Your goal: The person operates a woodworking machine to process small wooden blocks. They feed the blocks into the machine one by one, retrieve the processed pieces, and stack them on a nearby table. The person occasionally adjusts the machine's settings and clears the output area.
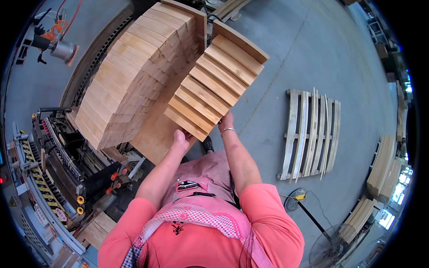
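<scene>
Left hand (181,138) and right hand (227,122) touch the lower end of a stepped stack of boards (216,85), just above the middle of the frame; their fingers are mostly hidden, so I cannot tell whether they are clenched around the wood. A wooden panel (241,41) stands at the stack's upper end. Brown surface (156,136) shows between it and a larger pile of blocks (129,62) at upper left. A machine (67,165) fills the left edge; a slatted pallet (292,129) lies on the floor (263,134) right of centre, a fan (328,245) at lower right.
</scene>
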The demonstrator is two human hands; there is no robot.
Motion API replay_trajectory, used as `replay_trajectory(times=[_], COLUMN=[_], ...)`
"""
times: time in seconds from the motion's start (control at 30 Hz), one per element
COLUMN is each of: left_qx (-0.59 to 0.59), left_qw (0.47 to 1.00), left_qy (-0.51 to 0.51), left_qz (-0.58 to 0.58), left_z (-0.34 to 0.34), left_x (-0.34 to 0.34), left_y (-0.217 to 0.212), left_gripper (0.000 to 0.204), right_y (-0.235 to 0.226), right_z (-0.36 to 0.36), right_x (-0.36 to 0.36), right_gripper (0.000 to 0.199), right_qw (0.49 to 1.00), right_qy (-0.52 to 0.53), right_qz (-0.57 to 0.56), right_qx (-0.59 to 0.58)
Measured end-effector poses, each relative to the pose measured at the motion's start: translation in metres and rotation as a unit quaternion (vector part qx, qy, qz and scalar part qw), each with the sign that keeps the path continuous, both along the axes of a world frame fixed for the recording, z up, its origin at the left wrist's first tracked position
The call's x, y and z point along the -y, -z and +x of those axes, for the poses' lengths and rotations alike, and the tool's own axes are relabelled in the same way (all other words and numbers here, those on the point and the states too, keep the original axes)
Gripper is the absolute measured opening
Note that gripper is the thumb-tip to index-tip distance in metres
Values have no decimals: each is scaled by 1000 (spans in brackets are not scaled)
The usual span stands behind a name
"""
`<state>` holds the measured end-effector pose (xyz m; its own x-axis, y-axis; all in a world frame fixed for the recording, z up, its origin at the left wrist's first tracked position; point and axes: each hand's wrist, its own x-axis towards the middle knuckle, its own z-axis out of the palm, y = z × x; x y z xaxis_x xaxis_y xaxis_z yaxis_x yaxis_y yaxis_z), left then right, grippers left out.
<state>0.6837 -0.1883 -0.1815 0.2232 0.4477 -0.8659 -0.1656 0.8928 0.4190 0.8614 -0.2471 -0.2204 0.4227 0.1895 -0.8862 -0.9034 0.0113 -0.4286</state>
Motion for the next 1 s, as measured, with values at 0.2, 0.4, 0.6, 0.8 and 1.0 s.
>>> replay_trajectory(times=[0.2,0.4,0.6,0.8,1.0], left_qx=[-7,-36,-41,-29,-4], left_qw=[999,998,998,998,999], left_qy=[-32,-33,-51,-61,-49], left_qz=[-15,-25,-2,16,12], left_z=[2,-2,-1,-4,-8], left_x=[-2,-11,-11,-1,-1], left_y=[5,0,-15,-10,5], left_gripper=[40,43,43,43,46], right_y=[1,9,19,28,18], right_z=[-8,-23,-9,8,4], right_x=[-1,5,17,23,25], right_gripper=[18,19,21,25,26], right_qw=[999,999,997,988,978], right_qy=[14,9,-62,-146,-185], right_qz=[25,34,35,9,3], right_qx=[31,21,-26,55,99])
